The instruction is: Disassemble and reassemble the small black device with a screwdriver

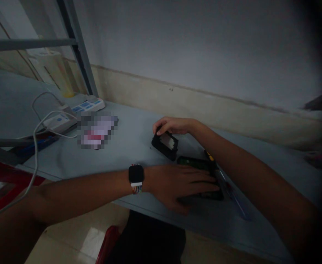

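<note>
My right hand [177, 125] pinches the upper edge of a black rectangular frame [163, 148], tilted above the table or resting on it; I cannot tell which. Its middle looks open or pale, and small tabs show along one side. My left hand [180, 183], with a smartwatch [136, 174] on the wrist, lies palm down with fingers stretched out over a dark object with a greenish face [195, 162]. Most of that object is hidden under the hand. Beside its right end lie a yellow-and-black handle [209, 156] and a clear pen-like stick [236, 201].
A phone [97, 130] with a blurred screen lies on the grey table [130, 117]. Behind it are a power strip [88, 105] and a white cable [36, 146]. A plastic cup [55, 71] stands near a metal post [85, 55]. The wall borders the table's back.
</note>
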A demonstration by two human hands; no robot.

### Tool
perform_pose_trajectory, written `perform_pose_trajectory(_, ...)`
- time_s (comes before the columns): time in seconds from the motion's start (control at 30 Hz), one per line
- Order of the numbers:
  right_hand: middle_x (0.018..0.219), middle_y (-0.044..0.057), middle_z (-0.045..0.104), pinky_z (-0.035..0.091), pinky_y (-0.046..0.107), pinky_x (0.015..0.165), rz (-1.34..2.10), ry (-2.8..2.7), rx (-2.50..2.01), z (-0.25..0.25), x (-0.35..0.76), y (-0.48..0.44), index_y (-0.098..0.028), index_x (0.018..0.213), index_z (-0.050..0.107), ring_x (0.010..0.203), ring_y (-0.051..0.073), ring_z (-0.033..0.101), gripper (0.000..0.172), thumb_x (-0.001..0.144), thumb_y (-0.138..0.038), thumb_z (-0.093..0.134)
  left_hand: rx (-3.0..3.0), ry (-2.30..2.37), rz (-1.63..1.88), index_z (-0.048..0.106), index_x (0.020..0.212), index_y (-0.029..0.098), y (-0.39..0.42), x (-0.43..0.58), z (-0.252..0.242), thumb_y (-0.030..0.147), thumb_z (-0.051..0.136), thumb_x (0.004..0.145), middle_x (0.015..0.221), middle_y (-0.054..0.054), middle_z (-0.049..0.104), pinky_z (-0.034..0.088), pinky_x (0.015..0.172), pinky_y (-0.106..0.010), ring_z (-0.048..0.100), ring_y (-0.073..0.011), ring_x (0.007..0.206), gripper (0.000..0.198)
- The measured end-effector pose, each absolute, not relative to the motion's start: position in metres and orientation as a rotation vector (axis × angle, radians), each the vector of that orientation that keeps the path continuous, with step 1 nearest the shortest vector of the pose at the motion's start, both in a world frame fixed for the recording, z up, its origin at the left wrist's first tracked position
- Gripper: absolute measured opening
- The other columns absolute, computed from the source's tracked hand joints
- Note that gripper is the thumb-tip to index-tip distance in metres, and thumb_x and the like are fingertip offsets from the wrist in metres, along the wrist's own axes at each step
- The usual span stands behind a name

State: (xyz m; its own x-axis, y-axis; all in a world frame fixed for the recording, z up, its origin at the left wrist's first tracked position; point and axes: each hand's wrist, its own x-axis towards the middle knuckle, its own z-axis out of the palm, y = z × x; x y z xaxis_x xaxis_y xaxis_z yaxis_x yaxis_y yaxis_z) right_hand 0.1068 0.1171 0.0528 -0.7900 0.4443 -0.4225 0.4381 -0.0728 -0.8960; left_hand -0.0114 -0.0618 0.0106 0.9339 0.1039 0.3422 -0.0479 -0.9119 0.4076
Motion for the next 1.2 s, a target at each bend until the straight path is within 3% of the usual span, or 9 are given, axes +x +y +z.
perform_pose_trajectory(0.17,0.070,0.000,0.073,0.050,0.023,0.053,1.945,-2.191,-1.118,0.058,0.095,0.112,-0.016,0.082,0.079,0.061,0.014,0.066,0.022,0.063,-0.024,0.087,2.722,0.031,0.504,0.047,0.166,0.001,-0.061,-0.012,0.012,0.038,0.063,0.099,0.173,-0.022,0.048,0.034,0.140,-0.046,0.037,-0.0340,0.168,0.078)
perform_pose_trajectory(0.4,0.071,-0.001,0.071,0.050,0.023,0.054,1.803,-2.046,-1.178,0.068,0.110,0.103,-0.017,0.080,0.079,0.063,0.013,0.065,0.023,0.061,-0.025,0.089,2.721,0.042,0.575,0.059,0.156,0.009,-0.058,-0.011,0.008,0.033,0.065,0.099,0.159,-0.021,0.062,0.046,0.132,-0.049,0.054,-0.0342,0.155,0.063)
perform_pose_trajectory(0.6,0.073,0.001,0.070,0.048,0.025,0.053,1.537,-1.769,-1.361,0.072,0.143,0.097,-0.018,0.080,0.077,0.063,0.015,0.063,0.016,0.066,-0.020,0.085,2.778,0.036,0.616,0.060,0.152,0.007,-0.056,-0.010,0.004,0.028,0.062,0.100,0.156,-0.022,0.063,0.046,0.131,-0.046,0.058,-0.0328,0.149,0.056)
perform_pose_trajectory(0.83,0.076,0.004,0.070,0.050,0.030,0.061,1.198,-1.642,-1.573,0.047,0.187,0.104,-0.018,0.079,0.073,0.070,0.018,0.062,0.011,0.072,-0.022,0.080,2.769,0.020,0.624,0.063,0.144,0.010,-0.056,-0.011,0.003,0.029,0.067,0.097,0.147,-0.022,0.067,0.053,0.120,-0.053,0.062,-0.0349,0.139,0.051)
perform_pose_trajectory(1.03,0.071,0.003,0.070,0.051,0.033,0.079,0.896,-1.750,-1.575,0.033,0.211,0.117,-0.019,0.071,0.074,0.078,0.020,0.062,0.004,0.070,-0.023,0.076,2.753,0.015,0.632,0.065,0.139,0.014,-0.055,-0.014,0.008,0.027,0.071,0.092,0.143,-0.020,0.068,0.053,0.119,-0.055,0.062,-0.0350,0.136,0.048)
perform_pose_trajectory(1.2,0.075,0.005,0.076,0.052,0.034,0.084,0.796,-1.851,-1.597,0.026,0.219,0.125,-0.018,0.070,0.078,0.081,0.021,0.066,0.005,0.069,-0.022,0.076,2.793,0.046,0.594,0.066,0.137,0.016,-0.053,-0.015,0.009,0.029,0.068,0.093,0.143,-0.018,0.068,0.051,0.119,-0.052,0.062,-0.0338,0.135,0.046)
